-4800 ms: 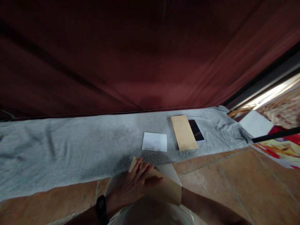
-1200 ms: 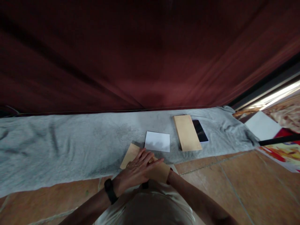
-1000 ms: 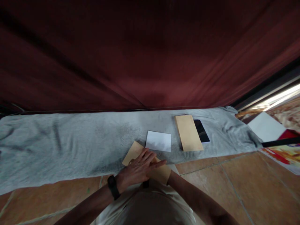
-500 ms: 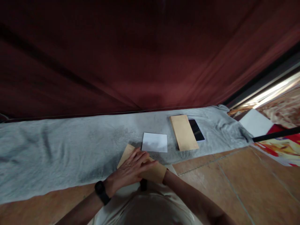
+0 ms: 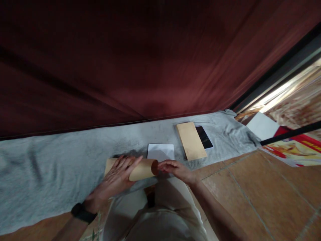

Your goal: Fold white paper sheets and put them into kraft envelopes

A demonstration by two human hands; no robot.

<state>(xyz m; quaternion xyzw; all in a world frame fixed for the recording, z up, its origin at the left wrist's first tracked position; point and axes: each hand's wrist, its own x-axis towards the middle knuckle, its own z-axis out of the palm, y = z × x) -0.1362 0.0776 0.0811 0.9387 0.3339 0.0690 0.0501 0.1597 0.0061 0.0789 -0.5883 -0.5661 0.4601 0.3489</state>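
Note:
A brown envelope (image 5: 140, 169) lies bowed up on the grey cloth (image 5: 50, 164) in front of me. My left hand (image 5: 115, 179) rests flat on its left part with fingers stretched out, a black watch on the wrist. My right hand (image 5: 175, 169) touches the envelope's right end, fingers loosely curled at its opening. Whether anything sits between those fingers is hidden. A white folded sheet (image 5: 161, 152) lies just beyond the envelope.
A stack of brown envelopes (image 5: 191, 144) and a dark phone (image 5: 204, 137) lie on the cloth to the right. A maroon curtain (image 5: 140, 57) hangs behind. Terracotta tiles (image 5: 263, 190), a white sheet (image 5: 262, 125) and a colourful poster (image 5: 293, 149) are at right.
My right hand has come out from under the left and now sits at the envelope's right end. The envelope has shifted left and bowed up. The view has swung left.

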